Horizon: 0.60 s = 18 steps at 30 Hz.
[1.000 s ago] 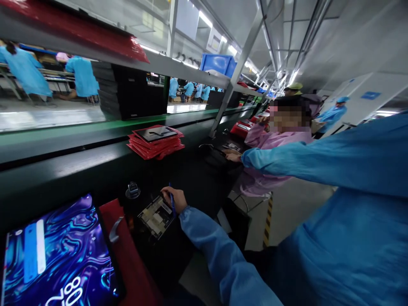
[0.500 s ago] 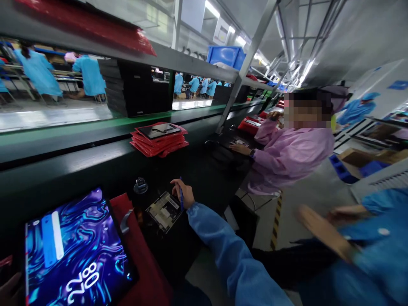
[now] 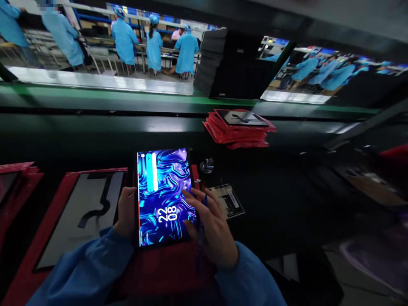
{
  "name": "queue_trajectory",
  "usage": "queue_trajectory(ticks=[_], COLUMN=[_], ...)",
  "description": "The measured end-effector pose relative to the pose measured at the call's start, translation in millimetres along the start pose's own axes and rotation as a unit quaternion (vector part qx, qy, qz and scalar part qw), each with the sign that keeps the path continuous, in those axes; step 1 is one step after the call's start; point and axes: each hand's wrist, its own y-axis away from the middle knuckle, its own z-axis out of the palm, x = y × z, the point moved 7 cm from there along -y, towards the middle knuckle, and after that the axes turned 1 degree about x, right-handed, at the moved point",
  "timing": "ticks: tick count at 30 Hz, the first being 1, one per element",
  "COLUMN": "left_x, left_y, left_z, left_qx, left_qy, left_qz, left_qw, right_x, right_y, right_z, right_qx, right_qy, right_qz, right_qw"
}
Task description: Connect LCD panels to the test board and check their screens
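A lit tablet screen (image 3: 164, 187), showing a blue and purple swirl and "22 08", is held up in front of me. My left hand (image 3: 126, 212) grips its left edge. At the right edge is my right hand (image 3: 215, 225), its fingers bent over the glass; whether they touch it I cannot tell. A slim blue pen-like tool (image 3: 200, 242) is tucked in that hand, blurred at its lower end. Just beyond the right hand lies a flat part with circuit boards (image 3: 232, 199), partly covered by the fingers. A small round, clear object (image 3: 207, 165) sits behind it.
Left of me, a display panel (image 3: 92, 204) with a dark ribbon cable lies on red wrapping. A stack of red pouches (image 3: 236, 136) with a panel on top stands at the back. Black trays (image 3: 236, 63) are piled beyond. Workers in blue coats (image 3: 188, 49) are in the background.
My view has turned left. My right hand has left the flat part and come to the tablet screen, still with the blue tool. My left hand now shows clearly at the screen's left edge.
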Motion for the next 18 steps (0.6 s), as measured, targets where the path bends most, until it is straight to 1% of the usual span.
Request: queue_trajectory(ticks=[2,4,6,8,10,11,13,15,16,18], left_x=[-2,-4,-5,-5,-6,-6,-6,-4,-4,-5], left_y=[2,3,2,0,-1,-1,-1,-1,-1,-2], left_z=[3.1,5.4,5.7,3.9,1.3,0.1,-0.6,-0.5,-0.8,-2.9], left_qx=[0.018,0.018,0.007,0.003,0.014,0.024,0.041,0.05,0.053,0.062], left_qy=[0.014,0.019,0.03,0.049,0.061,0.062,0.064,0.066,0.069,0.072], left_qz=[0.0,-0.008,-0.005,0.003,-0.002,-0.007,-0.012,-0.009,-0.007,-0.011], left_qw=[1.0,1.0,1.0,0.999,0.998,0.998,0.997,0.997,0.996,0.995], right_x=[-4,-2,-2,-8,-15,-15,-10,2,7,15], right_y=[-10,-15,-16,-15,-13,-13,-13,-12,-11,-10], right_z=[12,22,31,36,32,27,14,5,4,7], right_qx=[-0.006,-0.012,-0.027,-0.047,-0.052,-0.041,0.004,0.044,0.051,0.04], right_qy=[0.06,0.093,0.097,0.063,0.002,-0.028,-0.061,-0.047,-0.028,0.018], right_qz=[-0.011,-0.004,-0.002,-0.019,-0.045,-0.051,-0.045,-0.029,-0.026,-0.029], right_qw=[0.998,0.996,0.995,0.997,0.998,0.997,0.997,0.998,0.998,0.999])
